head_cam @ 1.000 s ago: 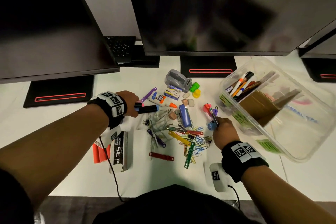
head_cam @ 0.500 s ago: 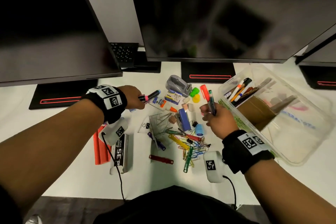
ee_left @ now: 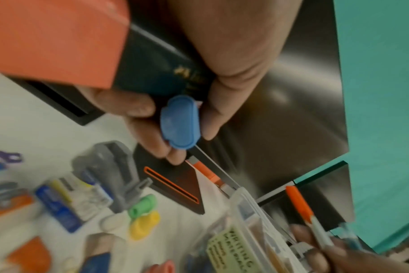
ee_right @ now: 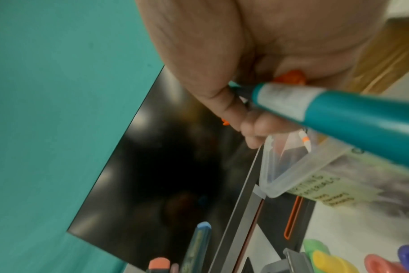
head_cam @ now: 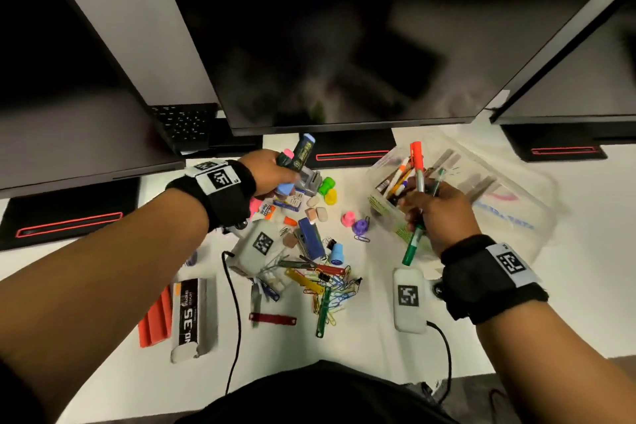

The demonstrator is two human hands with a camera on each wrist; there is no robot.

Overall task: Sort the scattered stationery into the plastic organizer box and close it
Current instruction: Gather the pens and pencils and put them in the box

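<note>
Near the desk's back edge, the left hand grips highlighters; the right hand clutches markers, perhaps three, over the organizer box.

Dark monitors stand behind a black keyboard.

Head view downward, wrist views close, sharing organizer box

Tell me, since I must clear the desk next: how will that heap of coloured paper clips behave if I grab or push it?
The paper clips look small, thin and loosely tangled, so a pinch would probably lift only some and shed the rest. Pushed across the smooth white desk, they would likely slide and spread rather than roll. The coloured fastener strips lying among them may drag along.
</note>
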